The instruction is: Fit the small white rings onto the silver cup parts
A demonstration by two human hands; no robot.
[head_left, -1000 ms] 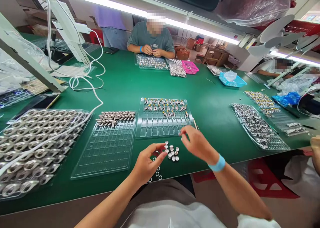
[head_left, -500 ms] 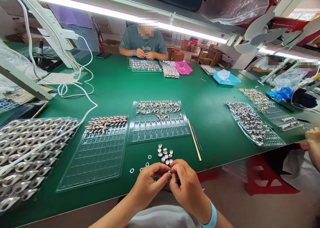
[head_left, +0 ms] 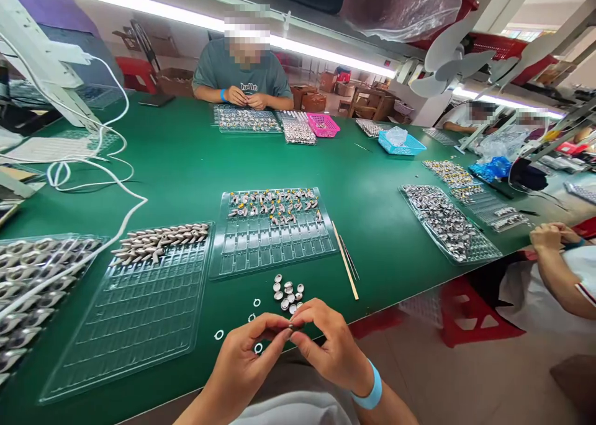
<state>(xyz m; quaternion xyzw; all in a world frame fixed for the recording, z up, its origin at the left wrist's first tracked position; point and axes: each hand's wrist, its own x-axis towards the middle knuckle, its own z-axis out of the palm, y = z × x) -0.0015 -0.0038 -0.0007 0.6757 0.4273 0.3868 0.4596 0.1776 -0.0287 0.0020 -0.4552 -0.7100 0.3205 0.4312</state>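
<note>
My left hand (head_left: 254, 357) and my right hand (head_left: 326, 344) meet at the table's front edge, fingertips pinched together on a small dark part (head_left: 290, 327). Its kind is too small and too covered to make out. Just beyond my fingers lies a loose group of small round silvery cups (head_left: 288, 293). White rings (head_left: 218, 335) with little tabs are scattered left of them. Farther back sits a clear tray (head_left: 274, 245) whose back rows hold small metal parts with yellow bits. A wooden stick (head_left: 345, 260) and dark tweezers (head_left: 350, 259) lie beside that tray.
Left, another clear tray (head_left: 125, 326) holds elongated metal parts, and a tray of ring-shaped parts (head_left: 32, 288) has a white cable (head_left: 125, 226) across it. A filled tray (head_left: 442, 220) lies right. A co-worker (head_left: 244, 71) sits opposite; another person's hands (head_left: 552, 236) are at right.
The view has swung rightward, so the table things appear farther left. Both my hands stay pinched together at the small part. More of the person at right now shows.
</note>
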